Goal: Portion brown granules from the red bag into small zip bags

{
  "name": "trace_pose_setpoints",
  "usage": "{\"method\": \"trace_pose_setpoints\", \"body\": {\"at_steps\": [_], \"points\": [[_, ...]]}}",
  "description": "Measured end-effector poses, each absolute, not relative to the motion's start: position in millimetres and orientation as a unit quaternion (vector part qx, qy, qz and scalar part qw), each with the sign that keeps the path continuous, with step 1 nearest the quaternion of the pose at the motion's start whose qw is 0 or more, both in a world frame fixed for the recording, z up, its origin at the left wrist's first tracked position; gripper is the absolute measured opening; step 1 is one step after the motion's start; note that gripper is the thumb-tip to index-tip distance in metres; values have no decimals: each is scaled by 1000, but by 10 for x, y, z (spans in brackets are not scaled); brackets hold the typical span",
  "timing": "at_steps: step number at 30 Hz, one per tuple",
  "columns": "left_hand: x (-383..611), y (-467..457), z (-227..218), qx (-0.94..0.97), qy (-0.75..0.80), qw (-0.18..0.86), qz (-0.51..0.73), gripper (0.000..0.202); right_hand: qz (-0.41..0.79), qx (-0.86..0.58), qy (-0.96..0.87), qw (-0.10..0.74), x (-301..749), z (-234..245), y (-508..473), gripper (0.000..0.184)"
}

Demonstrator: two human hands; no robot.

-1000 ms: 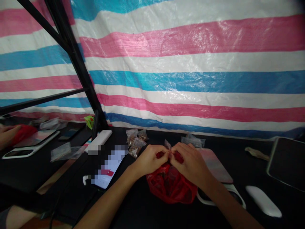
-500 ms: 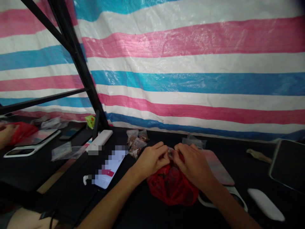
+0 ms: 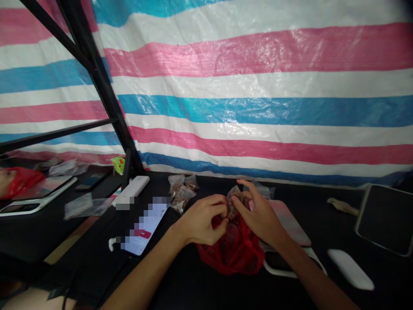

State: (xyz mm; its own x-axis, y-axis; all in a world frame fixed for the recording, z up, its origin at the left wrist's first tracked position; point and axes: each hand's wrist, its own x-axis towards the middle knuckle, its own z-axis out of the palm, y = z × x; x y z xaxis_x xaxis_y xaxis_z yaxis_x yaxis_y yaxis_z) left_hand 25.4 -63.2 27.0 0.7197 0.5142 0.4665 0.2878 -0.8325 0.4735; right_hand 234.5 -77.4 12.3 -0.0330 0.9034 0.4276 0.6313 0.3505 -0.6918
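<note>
A small clear zip bag with brown bits inside (image 3: 233, 202) is held above an open red plastic bag (image 3: 230, 256). My left hand (image 3: 203, 217) is curled closed, its fingertips at the zip bag's left edge. From the other side, my right hand (image 3: 260, 213) presses its thumb against the zip bag, with the fingers reaching up behind. Beneath both hands, the red bag holds contents I can only partly make out, including something round and clear. Several similar filled zip bags (image 3: 183, 198) lie behind my left hand.
A white scale (image 3: 280, 272) with a pinkish plate (image 3: 290, 224) stands right of the red bag. Farther right are a white oblong object (image 3: 351, 269) and a dark tray (image 3: 387, 219). On the left lie a lit phone (image 3: 146, 228) and a white box (image 3: 133, 191). Another person's hand (image 3: 5, 181) works far left.
The small filled zip bag has come up into clearer view between my hands. My right fingers have straightened and spread, and my left hand has turned slightly. The whole view has shifted a little.
</note>
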Motion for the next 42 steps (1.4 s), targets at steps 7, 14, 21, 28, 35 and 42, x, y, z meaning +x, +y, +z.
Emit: {"method": "trace_pose_setpoints", "body": {"at_steps": [7, 14, 21, 28, 35, 42], "points": [[264, -576, 132, 821, 333, 325, 330, 41, 148, -544, -705, 431, 2288, 96, -801, 36], [283, -486, 17, 768, 243, 480, 348, 65, 164, -523, -717, 430, 2294, 118, -811, 37], [262, -442, 26, 792, 282, 424, 336, 59, 144, -517, -724, 433, 2310, 118, -816, 51], [259, -447, 77, 820, 296, 360, 332, 40, 100, -504, -731, 449, 2327, 131, -825, 48], [270, -458, 65, 819, 296, 367, 328, 47, 116, -489, -727, 468, 2338, 139, -826, 40], [290, -447, 72, 804, 308, 361, 359, 25, 124, -460, -745, 467, 2317, 243, -865, 38]]}}
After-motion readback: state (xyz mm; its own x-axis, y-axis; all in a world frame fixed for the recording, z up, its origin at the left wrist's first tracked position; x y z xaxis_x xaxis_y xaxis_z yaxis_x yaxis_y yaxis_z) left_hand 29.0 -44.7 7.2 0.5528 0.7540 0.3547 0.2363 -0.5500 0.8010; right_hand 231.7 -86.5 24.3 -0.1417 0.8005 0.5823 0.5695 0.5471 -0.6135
